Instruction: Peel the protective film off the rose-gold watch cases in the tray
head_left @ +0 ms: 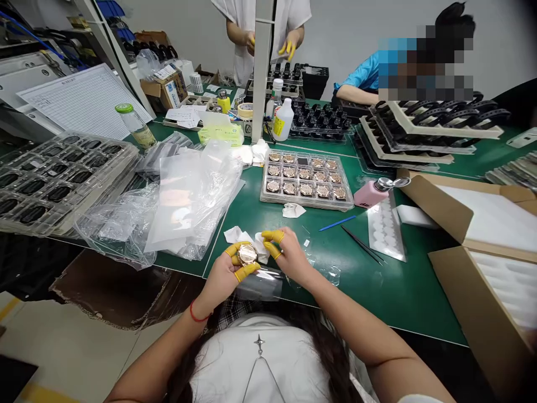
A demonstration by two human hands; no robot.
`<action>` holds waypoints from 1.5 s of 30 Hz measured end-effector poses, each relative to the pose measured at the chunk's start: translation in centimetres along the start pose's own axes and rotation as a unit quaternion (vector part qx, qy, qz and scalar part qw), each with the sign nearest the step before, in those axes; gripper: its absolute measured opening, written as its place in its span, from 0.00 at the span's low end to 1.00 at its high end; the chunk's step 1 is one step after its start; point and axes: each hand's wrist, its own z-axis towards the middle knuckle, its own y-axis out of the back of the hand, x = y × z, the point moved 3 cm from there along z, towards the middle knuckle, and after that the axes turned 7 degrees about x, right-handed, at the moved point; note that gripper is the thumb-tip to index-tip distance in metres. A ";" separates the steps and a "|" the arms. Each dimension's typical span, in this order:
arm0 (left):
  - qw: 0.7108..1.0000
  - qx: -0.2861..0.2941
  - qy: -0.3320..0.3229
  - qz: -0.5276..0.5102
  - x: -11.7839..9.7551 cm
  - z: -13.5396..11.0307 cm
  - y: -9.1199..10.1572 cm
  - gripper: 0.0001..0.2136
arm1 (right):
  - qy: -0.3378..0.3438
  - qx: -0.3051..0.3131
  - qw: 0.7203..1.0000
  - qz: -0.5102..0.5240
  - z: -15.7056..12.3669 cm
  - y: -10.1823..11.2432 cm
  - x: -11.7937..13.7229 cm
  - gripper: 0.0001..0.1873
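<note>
Yellow finger cots cover fingertips on both hands. My left hand (226, 274) is closed around the rim of a round gold-coloured watch case (247, 254), its pale face turned up. Just to the right, my right hand (289, 254) pinches a crumpled white tissue (260, 244) close beside the case. Another piece of white tissue (235, 235) lies behind the left fingers. Farther back on the green table stands a clear plastic tray (308, 202) with rows of similar watch cases. A small white wipe (293, 210) rests in front of the tray.
Plastic bags (176, 207) and stacked trays (54, 162) sit at left. To the right are a pink pump bottle (371, 194), a blue stick (338, 223), black tweezers (363, 244), a sticker sheet (386, 229) and an open cardboard box (457, 285). Two people work across the table.
</note>
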 end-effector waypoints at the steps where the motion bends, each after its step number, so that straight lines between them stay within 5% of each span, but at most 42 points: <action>1: 1.000 -0.021 -0.010 -0.011 -0.3 0.1 0.2 0.28 | -0.008 0.007 1.000 0.008 -0.3 0.4 0.0 0.10; 5: 0.997 -0.042 -0.043 -0.038 -1.2 0.0 0.9 0.30 | 0.006 0.085 0.995 0.050 -2.1 0.9 1.3 0.22; 10: 0.995 -0.027 -0.097 0.020 -1.2 -0.6 1.1 0.26 | -0.084 0.103 0.972 0.192 -3.0 -0.3 1.4 0.16; 15: 0.978 -0.022 -0.136 0.157 -0.4 -1.3 1.3 0.24 | -0.197 0.133 0.866 0.439 -2.8 -1.6 0.6 0.18; 17: 0.976 -0.016 -0.137 0.167 -0.1 -1.3 1.5 0.23 | -0.202 0.156 0.853 0.455 -2.8 -1.5 0.5 0.19; 24: 0.976 0.014 -0.107 0.187 -0.3 -1.4 1.7 0.24 | -0.101 0.186 0.967 0.140 -1.8 1.1 0.3 0.07; 30: 0.979 0.021 -0.057 0.193 -0.1 -1.0 1.5 0.25 | -0.014 0.200 0.980 -0.002 -1.3 1.7 1.9 0.05; 34: 0.984 -0.008 -0.019 0.178 0.3 -0.4 1.7 0.26 | -0.031 0.118 0.987 0.105 -1.5 1.6 2.1 0.05; 36: 0.987 0.006 -0.014 0.161 0.5 -0.4 1.4 0.26 | -0.089 0.082 0.967 0.226 -1.5 1.2 1.8 0.06; 40: 0.989 0.055 -0.010 0.137 0.8 -0.9 0.4 0.25 | -0.198 0.098 0.873 0.434 -1.2 -0.6 1.8 0.11; 42: 0.989 0.063 -0.013 0.137 0.9 -1.0 0.1 0.24 | -0.219 0.118 0.837 0.488 -1.1 -1.3 2.1 0.12; 45: 0.988 0.063 -0.018 0.138 0.9 -1.0 -0.2 0.24 | -0.227 0.123 0.821 0.509 -1.0 -1.7 2.4 0.13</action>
